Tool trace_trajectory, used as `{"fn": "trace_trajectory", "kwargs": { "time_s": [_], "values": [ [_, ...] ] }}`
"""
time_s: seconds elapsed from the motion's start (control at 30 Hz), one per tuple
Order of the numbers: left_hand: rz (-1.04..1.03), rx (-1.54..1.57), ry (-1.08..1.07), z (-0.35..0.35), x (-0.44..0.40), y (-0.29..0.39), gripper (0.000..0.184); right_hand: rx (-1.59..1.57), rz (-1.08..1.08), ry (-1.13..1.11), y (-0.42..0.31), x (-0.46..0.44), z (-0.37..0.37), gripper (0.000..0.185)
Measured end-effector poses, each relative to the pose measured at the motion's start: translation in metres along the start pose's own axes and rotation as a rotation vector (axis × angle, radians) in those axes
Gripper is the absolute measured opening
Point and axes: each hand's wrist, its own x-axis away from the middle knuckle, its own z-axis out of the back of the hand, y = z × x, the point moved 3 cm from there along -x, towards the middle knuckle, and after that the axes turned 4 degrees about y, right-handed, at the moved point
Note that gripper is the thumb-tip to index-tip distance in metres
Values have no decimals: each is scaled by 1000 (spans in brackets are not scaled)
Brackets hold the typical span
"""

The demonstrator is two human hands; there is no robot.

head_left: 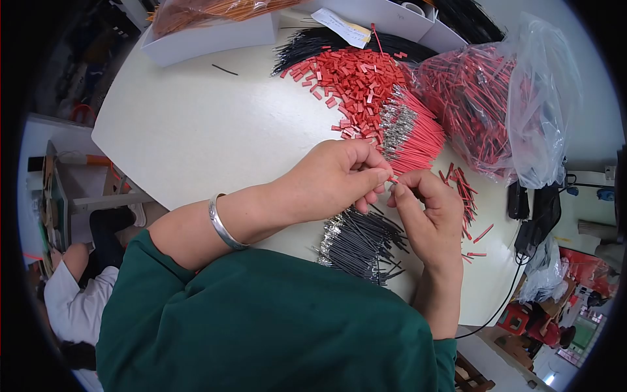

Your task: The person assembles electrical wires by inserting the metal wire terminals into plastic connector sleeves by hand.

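Note:
My left hand, with a silver bracelet on its wrist, pinches a small red piece between thumb and fingers. My right hand meets it there, thumb and index finger pressed together at the same spot; what exactly it grips is too small to tell. Beyond the hands lies a heap of red plastic housings, beside a bundle of red wires with metal terminals. Black wires with metal ends lie below the hands. Short red pieces are scattered right of my right hand.
Clear plastic bags of red wires stand at the right. A white box, long black wires and a paper label are at the table's far edge. Another person sits at the lower left, beyond the table.

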Motion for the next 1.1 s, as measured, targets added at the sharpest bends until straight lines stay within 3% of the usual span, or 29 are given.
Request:
{"fn": "trace_trajectory", "kwargs": {
  "time_s": [0.43, 0.67, 0.77, 0.83, 1.1],
  "values": [
    [-60, -100, 23, 2, 1, 11, 12, 193, 152, 3, -7, -2, 22, 5],
    [-398, -692, 266, 24, -2, 26, 11, 659, 58, 190, -10, 10, 77, 11],
    [-498, -897, 287, 26, -2, 24, 13, 395, 49, 150, -5, 6, 57, 11],
    [-530, -987, 284, 27, -2, 22, 15, 417, 159, 107, -2, -1, 34, 10],
    [-667, -1189, 270, 26, 1, 22, 16, 483, 172, 76, 12, -15, 1, 9]
  ]
}}
